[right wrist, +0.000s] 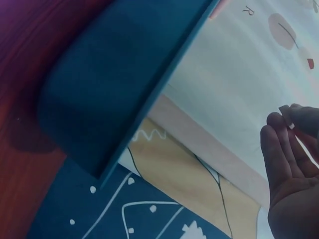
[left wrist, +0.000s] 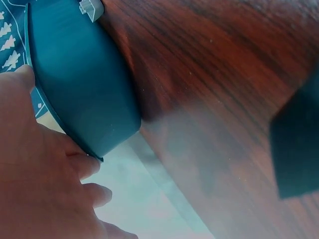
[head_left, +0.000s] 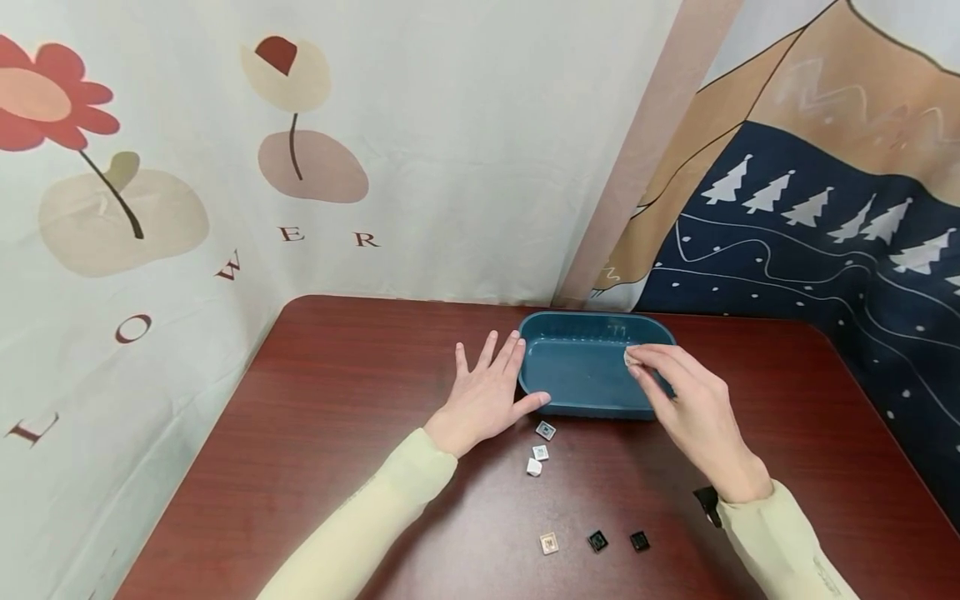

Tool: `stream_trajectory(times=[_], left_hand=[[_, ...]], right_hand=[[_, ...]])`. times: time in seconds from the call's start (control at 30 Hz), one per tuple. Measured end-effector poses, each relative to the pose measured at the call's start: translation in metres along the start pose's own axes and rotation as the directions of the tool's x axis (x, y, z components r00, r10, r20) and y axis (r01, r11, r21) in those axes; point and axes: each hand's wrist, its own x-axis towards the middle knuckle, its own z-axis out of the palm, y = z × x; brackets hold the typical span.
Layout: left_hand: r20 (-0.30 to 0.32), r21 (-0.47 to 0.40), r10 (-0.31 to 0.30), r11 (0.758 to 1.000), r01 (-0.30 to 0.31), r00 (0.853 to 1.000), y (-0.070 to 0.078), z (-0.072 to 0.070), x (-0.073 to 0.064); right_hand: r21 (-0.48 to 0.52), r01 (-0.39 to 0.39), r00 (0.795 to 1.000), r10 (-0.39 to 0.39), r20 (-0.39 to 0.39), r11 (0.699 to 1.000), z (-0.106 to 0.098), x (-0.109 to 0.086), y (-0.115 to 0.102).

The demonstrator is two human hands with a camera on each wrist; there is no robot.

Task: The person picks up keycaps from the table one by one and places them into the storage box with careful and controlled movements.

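A blue rectangular tray with rounded corners stands near the back of the table. My left hand is spread at its left end, thumb on the near rim and index finger along the left side. In the left wrist view those fingers lie along the tray's edge. Above the tray's right part, my right hand pinches a small white keycap between thumb and fingertips. In the right wrist view the pinched keycap shows edge-on. A grey keycap lies just in front of the tray.
Two white keycaps lie close together below the grey one. Nearer the front are a beige keycap and two black keycaps, spaced in a row. Patterned cloth hangs behind the dark red table.
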Motion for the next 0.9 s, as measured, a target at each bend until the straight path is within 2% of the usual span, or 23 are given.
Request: stream_trajectory(times=[0.33,0.57,0.9], left_hand=[[0.009,0.004,0.0,1.0,0.0,1.0,0.002,-0.001,0.001],[0.006,-0.017,0.0,1.0,0.0,1.0,0.001,-0.001,0.001],[0.02,-0.008,-0.004,1.0,0.004,1.0,0.001,-0.001,0.0]], right_hand=[[0.029,-0.028,0.999,0.027,0.02,0.999,0.025,0.01,0.016],[-0.014,-0.05,0.996,0.05,0.07,0.999,0.039,0.012,0.02],[-0.014,-0.102,0.985,0.103,0.142,0.995,0.055,0.018,0.029]])
